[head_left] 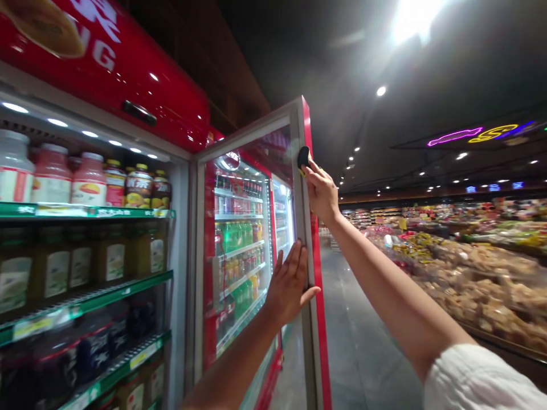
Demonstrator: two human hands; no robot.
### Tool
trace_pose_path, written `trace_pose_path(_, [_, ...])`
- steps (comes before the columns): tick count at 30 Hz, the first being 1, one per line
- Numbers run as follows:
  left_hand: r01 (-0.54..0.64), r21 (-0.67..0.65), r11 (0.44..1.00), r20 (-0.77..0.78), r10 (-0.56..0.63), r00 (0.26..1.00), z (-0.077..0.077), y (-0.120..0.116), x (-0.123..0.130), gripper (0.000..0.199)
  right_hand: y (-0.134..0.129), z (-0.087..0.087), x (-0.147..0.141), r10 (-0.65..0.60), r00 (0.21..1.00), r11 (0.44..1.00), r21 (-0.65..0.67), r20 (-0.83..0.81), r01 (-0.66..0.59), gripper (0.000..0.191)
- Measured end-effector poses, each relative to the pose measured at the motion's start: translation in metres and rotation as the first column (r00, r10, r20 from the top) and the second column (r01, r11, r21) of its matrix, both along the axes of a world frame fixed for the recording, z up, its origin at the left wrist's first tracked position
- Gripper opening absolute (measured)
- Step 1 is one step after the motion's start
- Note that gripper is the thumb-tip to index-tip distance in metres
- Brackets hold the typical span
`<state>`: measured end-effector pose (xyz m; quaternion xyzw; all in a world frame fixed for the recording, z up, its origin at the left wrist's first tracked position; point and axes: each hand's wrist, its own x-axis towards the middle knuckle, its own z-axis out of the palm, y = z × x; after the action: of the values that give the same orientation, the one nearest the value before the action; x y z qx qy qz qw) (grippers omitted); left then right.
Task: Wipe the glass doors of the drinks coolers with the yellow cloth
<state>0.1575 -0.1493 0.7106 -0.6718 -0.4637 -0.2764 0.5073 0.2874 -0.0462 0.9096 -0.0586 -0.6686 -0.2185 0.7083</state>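
A fridge door with a grey frame and red outer edge [306, 134] stands swung open in front of me. My left hand [290, 285] lies flat against the frame and glass near the door's free edge, fingers stretched upward and thumb out to the right. Higher up, my right hand [321, 192] reaches across from the right and pinches a small black pad with a yellowish edge [303, 156]. This pad is pressed to the upper part of the door frame. Its exact kind is unclear, and the fingers partly cover it.
On the left, the red drinks fridge [171, 108] holds bottles [89, 177] on green-edged shelves [102, 212]. Through the door glass, more lit drinks fridges [241, 245] show. A grey floor aisle [359, 319] runs along the right, beside a display of packaged goods [482, 279].
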Motion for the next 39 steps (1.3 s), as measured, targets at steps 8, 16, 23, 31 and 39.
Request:
trace_pose_path(8, [-0.072, -0.041, 0.997, 0.015, 0.072, 0.997, 0.001, -0.008, 0.008, 0.102, -0.008, -0.053, 0.01, -0.053, 0.983, 0.999, 0.009, 0.177, 0.052, 0.046])
trace_pose_path(16, [-0.223, -0.039, 0.974, 0.071, 0.225, 0.972, -0.002, -0.002, 0.017, 0.115, 0.007, 0.07, -0.004, -0.106, 0.988, 0.992, -0.054, 0.115, 0.113, 0.038])
trace_pose_path(23, [-0.234, -0.069, 0.97, 0.077, 0.239, 0.968, -0.001, -0.005, 0.022, 0.116, 0.022, 0.068, -0.006, 0.027, 0.995, 0.999, -0.047, 0.095, -0.022, 0.048])
trace_pose_path(31, [-0.158, -0.15, 0.976, 0.092, 0.173, 0.981, 0.002, -0.01, 0.023, 0.101, 0.018, -0.038, 0.005, 0.164, 0.971, 0.985, -0.075, 0.172, -0.153, 0.048])
trace_pose_path(39, [-0.163, -0.204, 0.965, 0.123, 0.191, 0.974, 0.002, 0.002, 0.02, 0.101, 0.011, -0.138, 0.013, 0.28, 0.942, 0.95, -0.192, 0.186, -0.245, 0.045])
